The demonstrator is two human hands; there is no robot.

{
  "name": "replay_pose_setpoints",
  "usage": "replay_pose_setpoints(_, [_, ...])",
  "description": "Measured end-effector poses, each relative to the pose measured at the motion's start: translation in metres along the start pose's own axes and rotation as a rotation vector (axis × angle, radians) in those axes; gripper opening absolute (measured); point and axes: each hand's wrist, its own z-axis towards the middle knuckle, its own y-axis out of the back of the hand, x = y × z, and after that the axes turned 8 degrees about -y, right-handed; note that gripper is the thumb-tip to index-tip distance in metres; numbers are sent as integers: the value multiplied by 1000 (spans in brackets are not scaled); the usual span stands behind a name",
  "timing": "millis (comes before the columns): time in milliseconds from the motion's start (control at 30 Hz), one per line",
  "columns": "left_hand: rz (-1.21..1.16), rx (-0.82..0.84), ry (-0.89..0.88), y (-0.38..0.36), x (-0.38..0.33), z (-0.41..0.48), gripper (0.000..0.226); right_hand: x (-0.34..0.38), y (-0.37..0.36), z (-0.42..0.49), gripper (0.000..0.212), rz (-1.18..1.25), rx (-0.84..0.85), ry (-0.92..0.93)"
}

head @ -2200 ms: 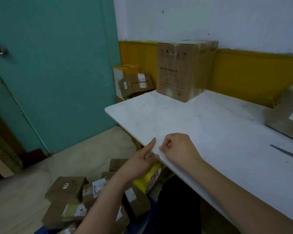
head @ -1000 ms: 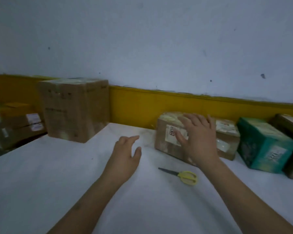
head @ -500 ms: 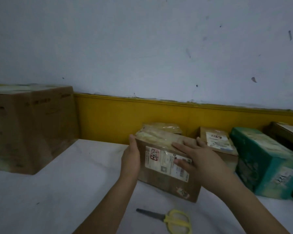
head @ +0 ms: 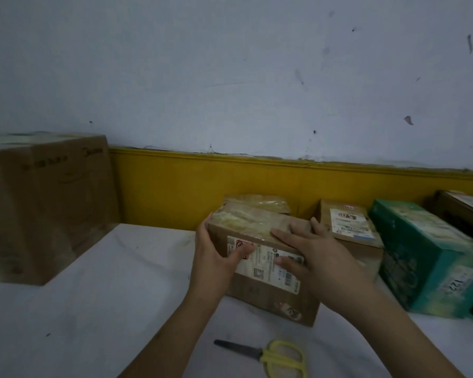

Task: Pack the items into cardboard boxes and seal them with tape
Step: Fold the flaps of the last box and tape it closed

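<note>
Sealed, labelled cardboard box (head: 262, 296) near the rear edge of the bench (head: 93, 309); contents hidden. Left hand (head: 213, 266) grasps its left end, thumb on the label; right hand (head: 320, 257) fingers clasp its top and front. Scissors (head: 273, 356) lie at the near edge.

A small brown cardboard box (head: 260, 291) stands at an angle on the white table (head: 93, 309), its top sealed under wrinkled, yellowish clear tape (head: 243, 218). A white printed shipping label (head: 268, 264) covers its front face, with a red-and-white sticker (head: 291, 311) below. The left hand (head: 213, 263) and right hand (head: 317, 257) grip its ends.
</note>
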Motion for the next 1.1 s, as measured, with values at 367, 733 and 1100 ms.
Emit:
replay_pose_setpoints(367, [366, 156, -513, 11, -76, 14, 86, -36, 33, 2, 118, 15, 138, -106])
replay_pose_setpoints(733, [-272, 224, -31, 3, -65, 7, 128, -40, 25, 2, 92, 931, 18, -64])
replay_pose_setpoints(1100, [-390, 101, 72, 72, -81, 50, 71, 32, -25, -15, 83, 962, 167, 22])
